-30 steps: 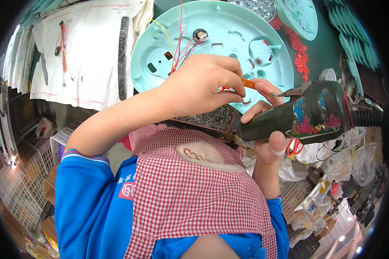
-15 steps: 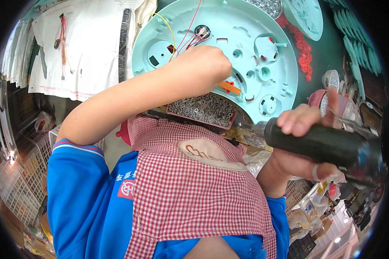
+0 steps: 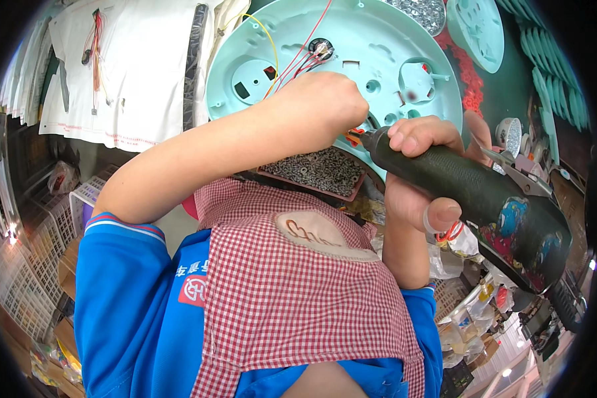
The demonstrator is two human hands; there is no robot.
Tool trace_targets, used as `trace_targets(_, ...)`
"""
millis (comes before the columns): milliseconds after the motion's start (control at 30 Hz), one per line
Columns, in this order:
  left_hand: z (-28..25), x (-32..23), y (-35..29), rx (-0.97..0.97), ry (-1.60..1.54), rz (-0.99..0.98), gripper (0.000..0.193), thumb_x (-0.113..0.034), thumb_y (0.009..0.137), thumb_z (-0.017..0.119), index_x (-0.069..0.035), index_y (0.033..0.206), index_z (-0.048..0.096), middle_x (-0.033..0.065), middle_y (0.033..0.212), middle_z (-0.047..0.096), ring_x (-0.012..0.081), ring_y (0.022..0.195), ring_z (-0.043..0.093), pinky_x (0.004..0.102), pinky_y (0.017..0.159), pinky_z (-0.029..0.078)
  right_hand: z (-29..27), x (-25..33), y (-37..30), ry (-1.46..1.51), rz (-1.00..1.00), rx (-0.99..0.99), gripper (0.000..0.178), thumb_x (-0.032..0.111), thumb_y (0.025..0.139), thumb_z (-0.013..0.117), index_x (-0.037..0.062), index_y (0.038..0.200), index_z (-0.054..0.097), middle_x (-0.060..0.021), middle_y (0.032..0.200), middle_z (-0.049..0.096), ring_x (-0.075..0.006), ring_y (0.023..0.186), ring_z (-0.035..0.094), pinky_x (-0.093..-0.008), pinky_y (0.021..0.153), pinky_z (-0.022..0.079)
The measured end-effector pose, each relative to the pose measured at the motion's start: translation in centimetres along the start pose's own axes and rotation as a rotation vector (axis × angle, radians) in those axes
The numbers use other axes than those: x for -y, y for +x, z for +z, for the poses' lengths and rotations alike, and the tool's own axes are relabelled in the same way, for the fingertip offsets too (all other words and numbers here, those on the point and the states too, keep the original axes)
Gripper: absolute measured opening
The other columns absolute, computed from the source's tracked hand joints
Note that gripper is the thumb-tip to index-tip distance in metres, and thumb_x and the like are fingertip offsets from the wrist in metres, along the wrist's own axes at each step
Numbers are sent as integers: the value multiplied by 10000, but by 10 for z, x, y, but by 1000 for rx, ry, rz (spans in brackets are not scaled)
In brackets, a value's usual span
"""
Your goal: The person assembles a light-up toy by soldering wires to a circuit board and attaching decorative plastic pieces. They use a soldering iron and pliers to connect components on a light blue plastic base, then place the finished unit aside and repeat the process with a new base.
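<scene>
A big round teal plastic shell lies in front of me. My left hand is closed in a fist over its near part; what the fingers hold is hidden. Just below that fist, a small orange and red piece shows at the shell's edge. My right hand is wrapped round a dark power screwdriver, tilted with its tip at the orange piece. A metal, scissor-like tool lies along the screwdriver's upper side by my fingers. A pale band is round the thumb.
Small screws fill a pink tray below the shell. Wires run from a round black speaker inside it. White sheets with a wire bundle lie left. Red parts, a metal bowl and stacked teal pieces lie right.
My right hand has brought the screwdriver left and up, so its tip now meets the orange piece beside my left fist. The left hand has shifted slightly right.
</scene>
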State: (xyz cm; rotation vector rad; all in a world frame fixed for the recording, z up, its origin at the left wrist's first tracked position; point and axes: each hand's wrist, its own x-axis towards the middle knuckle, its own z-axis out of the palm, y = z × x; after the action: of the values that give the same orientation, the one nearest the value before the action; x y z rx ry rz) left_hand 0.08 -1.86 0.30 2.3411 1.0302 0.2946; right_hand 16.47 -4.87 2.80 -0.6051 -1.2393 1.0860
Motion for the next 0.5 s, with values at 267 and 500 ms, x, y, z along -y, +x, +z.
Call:
trace_targets(267,5,7,-9,-166,-53,129,82,-90,673,715,-27,693,667,70,769,618,260,802,612,387,685,522,-11,12,12,177,-31,156,1126,712,748,670,-21,1477,223,-100,839,595,-217,754,582,-377,725,507)
trace_targets(500,3,-7,-37,-353,-53,91,139,-119,662,741,-75,783,688,9,765,604,200,773,587,318,684,519,3,25,19,210,30,195,1048,714,779,637,13,1473,284,-73,858,562,-209,763,550,-375,723,474)
